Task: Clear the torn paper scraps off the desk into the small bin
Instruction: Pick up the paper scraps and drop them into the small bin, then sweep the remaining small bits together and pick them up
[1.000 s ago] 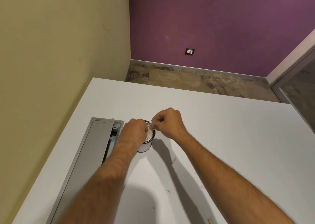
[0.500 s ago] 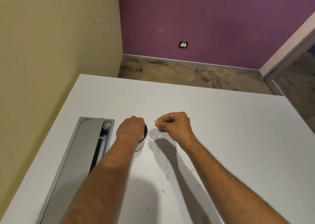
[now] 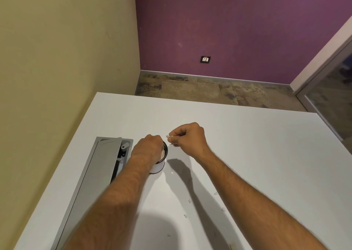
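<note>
A small white bin [image 3: 158, 167] with a dark rim stands on the white desk [image 3: 257, 164], with paper inside it. My left hand [image 3: 147, 149] lies over the bin's mouth and covers most of it, fingers curled; what they hold is hidden. My right hand [image 3: 187, 138] hovers just right of the bin, pinching a tiny paper scrap [image 3: 168, 136] between thumb and forefinger. Several small white scraps [image 3: 189, 200] lie scattered on the desk nearer to me, beside my right forearm.
A grey metal cable hatch [image 3: 99, 173] is set into the desk left of the bin, its lid partly raised. The desk's left edge meets a yellow wall. Beyond the far edge lies a floor and a purple wall.
My right hand drew back from over the bin to its right side, with a scrap pinched. The view shifted slightly. My left hand stayed on the bin.
</note>
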Demonstrator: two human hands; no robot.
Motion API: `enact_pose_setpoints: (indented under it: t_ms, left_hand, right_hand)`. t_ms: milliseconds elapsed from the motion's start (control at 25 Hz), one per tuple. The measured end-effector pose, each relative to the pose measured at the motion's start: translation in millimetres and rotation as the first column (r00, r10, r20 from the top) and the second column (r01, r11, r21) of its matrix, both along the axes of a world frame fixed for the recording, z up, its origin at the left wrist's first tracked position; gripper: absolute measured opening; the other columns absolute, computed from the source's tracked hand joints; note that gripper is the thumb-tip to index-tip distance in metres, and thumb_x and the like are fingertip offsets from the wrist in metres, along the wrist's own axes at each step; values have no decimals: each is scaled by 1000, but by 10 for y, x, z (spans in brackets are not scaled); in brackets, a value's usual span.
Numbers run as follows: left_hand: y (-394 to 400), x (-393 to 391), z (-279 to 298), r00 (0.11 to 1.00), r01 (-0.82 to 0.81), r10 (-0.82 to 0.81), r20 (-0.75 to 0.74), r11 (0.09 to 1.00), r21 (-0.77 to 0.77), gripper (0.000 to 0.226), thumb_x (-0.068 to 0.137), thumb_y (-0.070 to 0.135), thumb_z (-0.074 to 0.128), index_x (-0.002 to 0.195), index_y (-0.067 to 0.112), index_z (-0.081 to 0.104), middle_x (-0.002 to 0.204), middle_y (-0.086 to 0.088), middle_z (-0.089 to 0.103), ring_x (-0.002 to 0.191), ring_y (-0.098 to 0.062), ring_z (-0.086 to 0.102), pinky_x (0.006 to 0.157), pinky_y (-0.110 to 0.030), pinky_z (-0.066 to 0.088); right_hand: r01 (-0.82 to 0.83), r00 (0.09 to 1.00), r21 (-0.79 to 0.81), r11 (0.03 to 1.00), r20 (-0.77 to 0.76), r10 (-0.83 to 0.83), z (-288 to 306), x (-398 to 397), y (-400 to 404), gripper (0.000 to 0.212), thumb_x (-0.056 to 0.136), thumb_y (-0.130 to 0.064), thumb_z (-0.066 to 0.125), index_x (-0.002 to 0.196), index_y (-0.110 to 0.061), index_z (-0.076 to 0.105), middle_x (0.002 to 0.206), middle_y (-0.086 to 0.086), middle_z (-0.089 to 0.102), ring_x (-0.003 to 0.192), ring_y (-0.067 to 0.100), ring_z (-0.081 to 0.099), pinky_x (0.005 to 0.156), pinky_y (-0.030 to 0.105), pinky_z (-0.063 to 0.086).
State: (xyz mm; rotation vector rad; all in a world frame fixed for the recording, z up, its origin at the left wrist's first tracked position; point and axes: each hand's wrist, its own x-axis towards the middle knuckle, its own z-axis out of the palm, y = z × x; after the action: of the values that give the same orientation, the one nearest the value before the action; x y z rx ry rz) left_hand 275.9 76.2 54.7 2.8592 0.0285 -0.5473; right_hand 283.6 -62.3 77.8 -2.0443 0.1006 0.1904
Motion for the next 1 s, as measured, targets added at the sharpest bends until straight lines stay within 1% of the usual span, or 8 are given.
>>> enact_pose_setpoints:
  t_ms: [120, 240, 400, 600, 680, 840, 920, 1000]
  left_hand:
    - [184, -84, 44, 986, -87, 113, 124, 976, -199, 26, 83, 5, 62, 95, 25, 75, 99, -3, 67, 93, -25, 65, 81, -30, 54]
    - [332, -165, 87, 959, -148, 241, 151, 875, -461, 23, 80, 3, 68, 84, 24, 76, 80, 4, 70, 80, -17, 68, 76, -30, 58]
    - [486, -218, 54, 906, -241, 405, 124, 734, -635, 27, 81, -3, 67, 99, 17, 75, 88, 2, 74, 83, -10, 69, 73, -18, 54]
    - [445, -234, 52, 860, -268, 497, 120, 639, -721, 31, 85, -3, 60, 104, 19, 72, 86, 6, 72, 83, -7, 68, 77, -19, 54]
    - [427, -204, 7, 861, -281, 503, 76, 595, -753, 36, 86, -5, 55, 106, 20, 71, 90, 4, 72, 87, -10, 69, 86, -31, 57]
    - [462, -181, 19, 841, -278, 542, -17, 405, -871, 44, 84, -14, 52, 112, 16, 68, 104, -6, 70, 97, -18, 69, 94, -39, 55]
    - [527, -238, 64, 745, -265, 667, -30, 254, -930, 44, 84, -16, 49, 111, 12, 67, 103, -7, 71, 95, -18, 69, 90, -35, 55]
    - [623, -352, 10, 626, -274, 779, 27, 252, -928, 42, 84, -14, 46, 108, 12, 68, 100, -5, 72, 94, -16, 69, 90, -32, 54]
  right_hand:
    - [-51, 998, -81, 995, 22, 53, 20, 35, 136, 11, 68, -5, 84, 76, -11, 78, 72, 2, 75, 66, 15, 71, 70, 31, 62]
    - [-128, 991, -152, 980, 17, 132, -4, 38, 296, 13, 67, -5, 84, 74, -13, 76, 66, -3, 70, 64, 13, 70, 68, 31, 61]
    - [-205, 973, -323, 924, 38, 229, -41, 35, 468, 17, 69, -5, 79, 70, -21, 72, 62, -12, 62, 64, 9, 63, 64, 26, 54]
    - [-290, 936, -556, 779, 4, 351, -105, 6, 555, 13, 71, -9, 72, 71, -22, 71, 77, -2, 71, 74, 20, 66, 70, 34, 58]
    - [-325, 929, -544, 774, -30, 369, -86, -16, 541, 10, 70, -12, 74, 74, -21, 74, 77, 0, 73, 75, 21, 67, 70, 35, 59]
    - [-212, 962, -401, 891, 73, 262, -47, -2, 375, 14, 74, -16, 66, 81, -21, 77, 84, -2, 76, 77, 15, 67, 74, 28, 55]
    - [-87, 977, -334, 938, 153, 146, -138, 4, 208, 18, 77, -17, 63, 86, -21, 77, 91, -6, 76, 77, 10, 64, 79, 23, 50]
    - [-61, 976, -373, 926, 174, 134, -320, -29, 13, 24, 82, -18, 57, 99, -18, 75, 104, -2, 75, 89, 14, 65, 87, 24, 47]
